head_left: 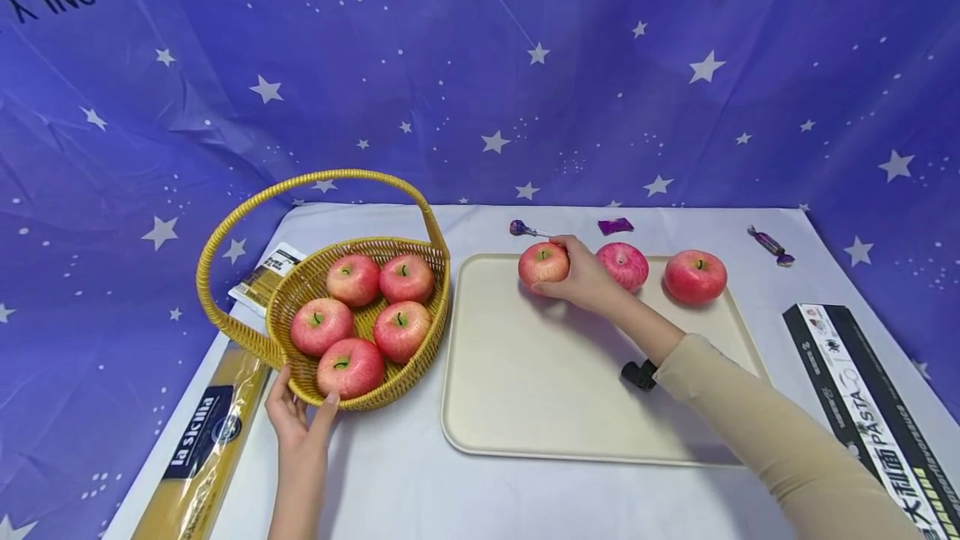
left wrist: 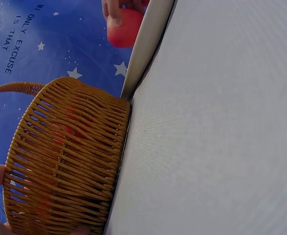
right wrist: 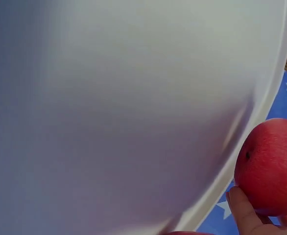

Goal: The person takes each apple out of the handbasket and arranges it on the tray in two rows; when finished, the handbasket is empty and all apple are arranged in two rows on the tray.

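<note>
My right hand [head_left: 581, 277] grips a red apple [head_left: 543, 265] over the far left part of the beige tray [head_left: 517, 407]. The left wrist view shows this apple [left wrist: 124, 29] raised off the tray. Two more apples sit along the tray's far side: a pinker one [head_left: 624, 263] just right of my hand and a redder one [head_left: 695, 277] farther right. With thumb and fingers, my left hand [head_left: 298, 423] holds the near rim of the yellow wicker basket [head_left: 427, 357]. Inside the basket lie several apples [head_left: 352, 280], stems up.
Behind the tray lie a lollipop [head_left: 525, 228] and a purple-wrapped candy [head_left: 615, 226]; another wrapped candy [head_left: 771, 246] is at far right. A black pasta box [head_left: 855, 390] lies right of the tray. Left of the basket are a spaghetti pack [head_left: 206, 440] and a smaller packet [head_left: 266, 277].
</note>
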`<state>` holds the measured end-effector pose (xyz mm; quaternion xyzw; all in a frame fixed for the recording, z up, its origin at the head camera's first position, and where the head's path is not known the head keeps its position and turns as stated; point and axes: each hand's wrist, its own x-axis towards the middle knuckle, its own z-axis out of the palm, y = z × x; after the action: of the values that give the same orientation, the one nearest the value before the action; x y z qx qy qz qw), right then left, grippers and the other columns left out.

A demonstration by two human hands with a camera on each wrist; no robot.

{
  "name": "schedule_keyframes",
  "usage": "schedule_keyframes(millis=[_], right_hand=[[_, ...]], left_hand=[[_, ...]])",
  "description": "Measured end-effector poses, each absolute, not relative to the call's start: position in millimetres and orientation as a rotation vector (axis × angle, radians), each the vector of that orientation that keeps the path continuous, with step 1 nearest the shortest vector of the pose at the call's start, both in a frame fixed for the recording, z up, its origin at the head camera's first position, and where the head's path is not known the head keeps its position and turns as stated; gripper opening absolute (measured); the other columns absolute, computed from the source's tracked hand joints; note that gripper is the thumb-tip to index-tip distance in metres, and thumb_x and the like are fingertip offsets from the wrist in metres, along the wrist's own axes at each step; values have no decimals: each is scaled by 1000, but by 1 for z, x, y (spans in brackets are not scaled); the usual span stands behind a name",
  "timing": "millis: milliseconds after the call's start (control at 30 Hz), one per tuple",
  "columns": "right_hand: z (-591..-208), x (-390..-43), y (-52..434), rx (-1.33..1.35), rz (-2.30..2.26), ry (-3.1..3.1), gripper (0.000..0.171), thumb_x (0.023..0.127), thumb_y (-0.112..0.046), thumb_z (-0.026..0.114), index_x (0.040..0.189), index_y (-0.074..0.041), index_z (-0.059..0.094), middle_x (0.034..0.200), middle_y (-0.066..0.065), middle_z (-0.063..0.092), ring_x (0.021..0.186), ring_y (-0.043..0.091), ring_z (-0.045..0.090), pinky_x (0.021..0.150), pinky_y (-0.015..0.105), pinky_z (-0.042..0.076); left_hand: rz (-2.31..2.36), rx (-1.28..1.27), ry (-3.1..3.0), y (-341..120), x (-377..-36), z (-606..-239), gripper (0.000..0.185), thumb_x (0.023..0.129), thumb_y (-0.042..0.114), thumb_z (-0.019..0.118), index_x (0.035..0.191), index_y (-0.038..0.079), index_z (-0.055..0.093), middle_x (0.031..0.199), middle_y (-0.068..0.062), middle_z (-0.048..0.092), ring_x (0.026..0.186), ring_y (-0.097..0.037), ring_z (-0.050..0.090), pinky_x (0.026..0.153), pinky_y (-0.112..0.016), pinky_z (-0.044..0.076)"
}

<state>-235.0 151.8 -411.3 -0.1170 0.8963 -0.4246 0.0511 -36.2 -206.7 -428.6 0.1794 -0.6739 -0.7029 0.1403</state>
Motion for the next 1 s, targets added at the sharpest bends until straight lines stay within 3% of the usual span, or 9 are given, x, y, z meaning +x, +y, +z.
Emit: schedule_keyframes(millis=[533, 833, 1000], right_hand=[[-423, -240, 153, -281, -1327, 2704, 89, 75, -24, 84, 140, 0, 29, 134, 23, 45, 122, 36, 47, 103, 50, 40], [-422, -235, 156, -300, -1318, 2726, 91, 73, -30, 85, 142, -1, 32, 133, 21, 45, 121, 34, 47, 102, 49, 41], [-413, -233, 151, -398, -1284, 2813, 95, 73, -35, 84, 147, -5, 32, 142, 20, 38, 129, 34, 40, 105, 52, 37]], left_hand=[[-2050, 538, -1955, -205, -36, -426, 72, 98, 8, 52, 151, 14, 4, 158, -12, 2, 144, -22, 6, 113, -26, 23], [-2040, 540, -1962, -207, -35, -426, 72, 98, 7, 51, 152, 14, 4, 157, -13, 3, 143, -24, 7, 112, -25, 25], [-2037, 539, -1970, -207, -36, -426, 73, 98, 8, 51, 152, 15, 2, 157, -13, 2, 143, -26, 7, 112, -27, 26]])
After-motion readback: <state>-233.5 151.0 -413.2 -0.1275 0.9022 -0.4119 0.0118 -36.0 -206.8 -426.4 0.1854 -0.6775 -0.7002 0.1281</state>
